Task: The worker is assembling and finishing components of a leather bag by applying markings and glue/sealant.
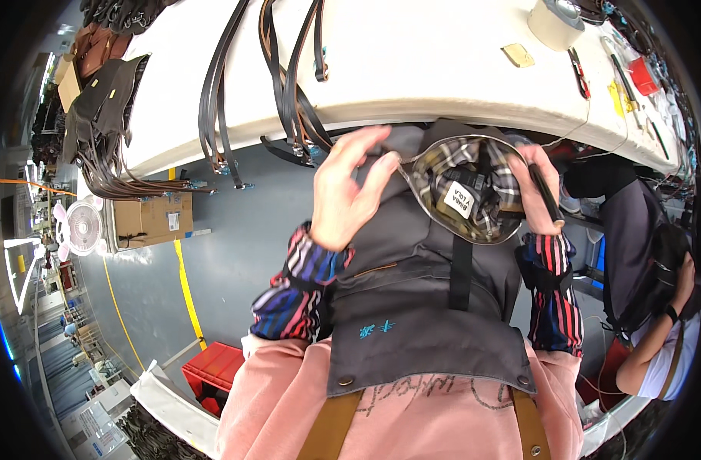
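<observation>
A dark bag [511,230] with its mouth facing up rests in front of my apron, by the table's edge. Black, white and olive plaid lining [485,161] shows inside, with a white label [459,199] sewn in. My right hand [541,188] grips the bag's right rim, where a dark strap or edge piece lies against the fingers. Just left of the bag's mouth, my left hand [349,188] has thumb and fingers apart. Its thumb tip is near the left rim; I cannot tell whether it touches. The lower part of the bag blends with the dark apron [435,345].
Black straps [289,84] hang over the white table's [412,61] front edge. A tape roll [556,24], red-handled tool [579,73] and beige scrap [518,55] lie at the far right. Dark pieces [105,107] are stacked left. A red crate [212,368] stands lower left; a co-worker's arm [657,345] shows right.
</observation>
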Action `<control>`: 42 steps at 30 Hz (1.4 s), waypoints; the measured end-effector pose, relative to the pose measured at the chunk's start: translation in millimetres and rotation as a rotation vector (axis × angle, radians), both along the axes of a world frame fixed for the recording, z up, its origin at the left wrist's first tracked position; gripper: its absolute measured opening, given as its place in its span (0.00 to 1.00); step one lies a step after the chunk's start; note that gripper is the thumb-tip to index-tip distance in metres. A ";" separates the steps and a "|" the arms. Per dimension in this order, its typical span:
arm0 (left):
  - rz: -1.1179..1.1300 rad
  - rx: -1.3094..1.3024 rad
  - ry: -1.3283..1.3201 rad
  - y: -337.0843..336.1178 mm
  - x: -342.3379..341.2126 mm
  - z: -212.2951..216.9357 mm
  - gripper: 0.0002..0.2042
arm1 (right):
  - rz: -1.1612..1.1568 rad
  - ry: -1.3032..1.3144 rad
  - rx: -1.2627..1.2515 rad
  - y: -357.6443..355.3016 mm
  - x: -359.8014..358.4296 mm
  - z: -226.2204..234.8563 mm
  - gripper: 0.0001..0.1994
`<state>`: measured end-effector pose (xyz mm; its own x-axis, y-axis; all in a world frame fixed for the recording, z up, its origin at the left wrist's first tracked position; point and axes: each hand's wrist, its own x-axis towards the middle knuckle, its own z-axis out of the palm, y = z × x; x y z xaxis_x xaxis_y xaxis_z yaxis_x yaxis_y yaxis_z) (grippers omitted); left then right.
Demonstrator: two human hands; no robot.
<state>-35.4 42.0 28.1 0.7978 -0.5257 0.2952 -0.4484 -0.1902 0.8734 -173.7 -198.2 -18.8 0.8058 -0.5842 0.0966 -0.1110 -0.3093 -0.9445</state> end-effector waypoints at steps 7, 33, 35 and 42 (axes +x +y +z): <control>-0.237 0.040 0.668 -9.1 -35.3 -72.7 0.29 | -0.088 0.003 0.255 6.1 -29.5 8.0 0.03; -0.183 0.254 0.132 13.2 -29.4 34.7 0.05 | 0.225 -0.259 -0.091 107.4 27.0 49.3 0.07; -0.163 0.234 0.088 12.8 -29.9 40.7 0.05 | 0.237 -0.267 -0.062 105.8 30.9 50.5 0.06; -0.204 0.186 0.254 10.9 -33.0 16.9 0.03 | 0.304 -0.246 0.220 97.9 20.8 35.7 0.04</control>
